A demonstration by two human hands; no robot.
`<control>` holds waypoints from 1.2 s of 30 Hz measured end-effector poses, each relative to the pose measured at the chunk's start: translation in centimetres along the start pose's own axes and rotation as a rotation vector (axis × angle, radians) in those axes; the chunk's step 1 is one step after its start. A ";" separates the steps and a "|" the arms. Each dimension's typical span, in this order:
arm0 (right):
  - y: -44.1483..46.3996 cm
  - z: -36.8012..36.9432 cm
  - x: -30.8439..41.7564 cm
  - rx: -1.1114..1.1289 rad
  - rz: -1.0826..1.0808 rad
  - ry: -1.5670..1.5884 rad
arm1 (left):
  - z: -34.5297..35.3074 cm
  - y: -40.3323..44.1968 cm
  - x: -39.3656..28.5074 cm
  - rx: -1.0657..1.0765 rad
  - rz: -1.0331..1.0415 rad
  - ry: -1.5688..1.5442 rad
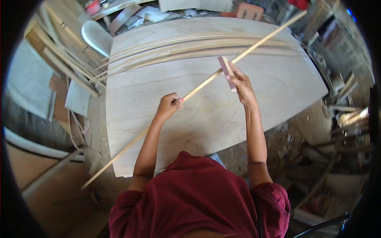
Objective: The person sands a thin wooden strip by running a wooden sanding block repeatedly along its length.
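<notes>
A long thin wooden strip (202, 85) runs diagonally over the plywood-topped table, from the lower left up to the far right. My left hand (169, 106) is closed around the strip near its middle. In my right hand (241, 84) is a block (226, 70) with a pinkish-brown face, gripped between thumb and fingers. The block lies across the strip, farther up than my left hand; whether it presses on the strip cannot be made out.
Several thin wooden strips (190, 44) lie across the far part of the table (278, 91). A white chair back (96, 36) and leaning boards (59, 59) stand at the left. An orange case (249, 11) sits beyond the far edge. Scrap wood fills the right side.
</notes>
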State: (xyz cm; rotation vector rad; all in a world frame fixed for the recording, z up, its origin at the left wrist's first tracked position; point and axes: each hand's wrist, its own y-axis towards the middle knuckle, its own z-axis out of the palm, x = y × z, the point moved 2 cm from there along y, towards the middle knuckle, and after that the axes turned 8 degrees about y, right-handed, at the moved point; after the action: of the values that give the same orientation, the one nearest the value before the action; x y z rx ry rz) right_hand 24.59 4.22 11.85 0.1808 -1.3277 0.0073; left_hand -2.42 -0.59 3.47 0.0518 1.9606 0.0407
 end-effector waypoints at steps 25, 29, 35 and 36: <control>0.4 -1.8 -0.8 0.098 -0.158 -0.283 | 3.6 2.7 -3.6 0.100 -0.057 0.128; -1.1 -1.3 2.4 -0.123 -0.479 -0.898 | 3.6 2.0 -4.8 -0.112 -0.055 0.157; -0.5 -0.1 -0.9 -0.128 -0.572 -1.078 | 4.2 1.5 -5.4 -0.299 0.008 0.285; -1.3 0.9 -1.5 -0.128 -0.572 -1.078 | 4.4 1.3 -5.8 -0.299 0.002 0.317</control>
State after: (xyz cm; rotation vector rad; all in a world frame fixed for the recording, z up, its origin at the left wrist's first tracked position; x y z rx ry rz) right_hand 23.50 2.94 10.42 0.4905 -2.2888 -0.7482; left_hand 3.84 0.45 7.20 -0.1581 2.2492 0.3611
